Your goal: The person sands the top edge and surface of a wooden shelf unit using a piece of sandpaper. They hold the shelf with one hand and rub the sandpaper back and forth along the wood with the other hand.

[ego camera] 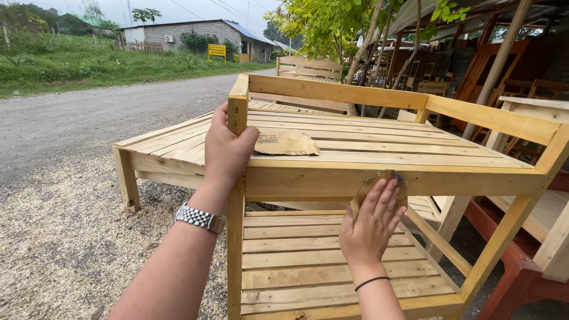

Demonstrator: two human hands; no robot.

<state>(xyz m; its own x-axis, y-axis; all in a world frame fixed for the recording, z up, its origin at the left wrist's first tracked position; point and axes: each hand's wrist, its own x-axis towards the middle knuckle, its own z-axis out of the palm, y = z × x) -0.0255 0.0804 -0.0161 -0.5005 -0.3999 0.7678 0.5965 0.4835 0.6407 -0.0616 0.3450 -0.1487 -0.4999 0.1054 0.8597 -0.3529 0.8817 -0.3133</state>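
Daylight is soft and even under a pale grey sky (178, 9). To the left of the hands a gravel road (71, 118) runs away into the distance, and the ground below them on that side is strewn with pale sawdust (65, 237). Beyond the road lies a grassy bank (71, 62), and behind it a low grey block building (189, 32) with a blue roof and a yellow sign (217, 50) in front. Ahead stands a leafy tree (323, 24). To the right, under a roofed shed held by a pole (498, 65), are stacked wooden chairs (435, 89) and reddish-brown furniture (521, 278).
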